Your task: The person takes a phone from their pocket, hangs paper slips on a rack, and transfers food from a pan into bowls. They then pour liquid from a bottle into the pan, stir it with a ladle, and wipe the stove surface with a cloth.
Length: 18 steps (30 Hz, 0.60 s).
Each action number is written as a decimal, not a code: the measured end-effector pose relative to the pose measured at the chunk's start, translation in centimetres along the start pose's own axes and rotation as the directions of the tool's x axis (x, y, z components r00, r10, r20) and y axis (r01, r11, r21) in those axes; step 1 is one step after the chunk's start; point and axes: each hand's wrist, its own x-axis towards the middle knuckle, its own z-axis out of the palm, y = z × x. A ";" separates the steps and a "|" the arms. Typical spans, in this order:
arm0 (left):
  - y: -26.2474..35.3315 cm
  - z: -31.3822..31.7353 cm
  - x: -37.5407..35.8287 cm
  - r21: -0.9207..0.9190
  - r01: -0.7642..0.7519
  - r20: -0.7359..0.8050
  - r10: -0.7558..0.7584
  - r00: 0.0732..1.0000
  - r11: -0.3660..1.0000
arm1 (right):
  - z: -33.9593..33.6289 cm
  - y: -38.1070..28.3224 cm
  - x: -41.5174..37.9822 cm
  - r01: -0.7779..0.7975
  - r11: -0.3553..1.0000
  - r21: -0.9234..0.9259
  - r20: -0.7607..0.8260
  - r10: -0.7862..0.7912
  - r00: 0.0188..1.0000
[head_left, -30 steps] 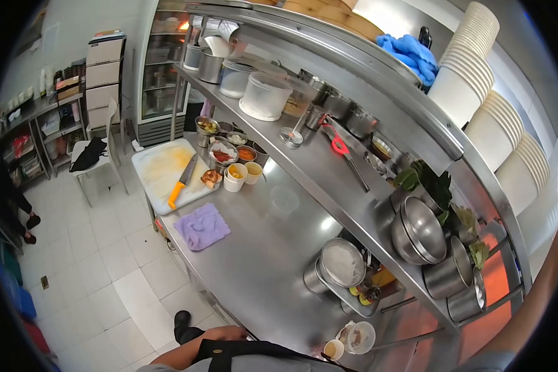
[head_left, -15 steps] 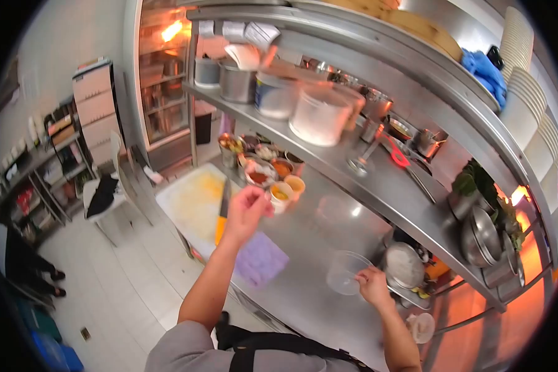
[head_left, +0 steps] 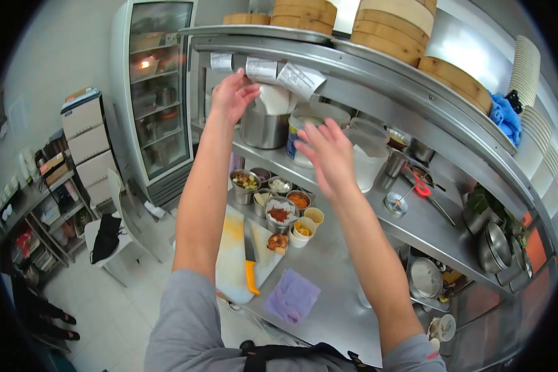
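Note:
My left hand [head_left: 232, 97] is raised to the shelf with fingers apart and nothing in it. Its fingertips are close to the printed paper slips [head_left: 261, 68] hanging from the upper rail, beside a steel pot [head_left: 265, 129] with white paper sticking out. In front of the plastic tubs [head_left: 367, 162], my right hand [head_left: 330, 156] is open, fingers spread and holding nothing. Below my arms lie a white cutting board [head_left: 231, 260] with a yellow-handled knife [head_left: 250, 257], a browned piece of food [head_left: 278, 243], and a folded purple cloth [head_left: 293, 296].
Small steel bowls and cups of ingredients [head_left: 281, 211] stand behind the board. A strainer [head_left: 395, 203] and red-handled tool [head_left: 420, 186] lie on the shelf. Bamboo steamers [head_left: 394, 28] top the rack. A chair [head_left: 111, 230] and glass-door fridge [head_left: 158, 93] are at left.
Both hands have risen from the counter to the shelf. My right hand has let go of the clear plastic tub, now mostly hidden behind my forearm. The view has tilted upward.

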 end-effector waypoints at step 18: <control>-12.7 10.4 -15.9 0.261 -0.084 0.334 -0.009 0.943 0.962 | -18.6 -14.3 -8.2 0.228 0.871 -0.436 -0.470 -0.436 0.767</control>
